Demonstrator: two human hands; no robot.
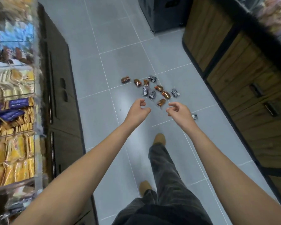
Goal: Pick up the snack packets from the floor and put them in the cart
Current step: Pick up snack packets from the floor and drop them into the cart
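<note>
Head view, right hand (179, 111) partly hiding packet (194, 116)

Both arms are stretched forward; the left hand (139, 109) and right hand (178, 111) are held empty, fingers loosely curled, above snack packets (154, 90) scattered on the grey tiled floor (128, 59).

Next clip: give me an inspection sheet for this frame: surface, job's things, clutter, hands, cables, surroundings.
Surface: grey tiled floor, bare apart from the packets.
Job's things: snack packets scattered in a loose cluster, orange and grey wrappers; one stray grey packet lies apart, beside the right wrist. No cart in view.
Clutter: nothing seen.
Hands: left hand and right hand reach toward the cluster, fingers curled, both empty.
Cables: nothing seen.
Surroundings: stocked shelf at left, wooden cabinet at right, dark box at the aisle's far end.
</note>
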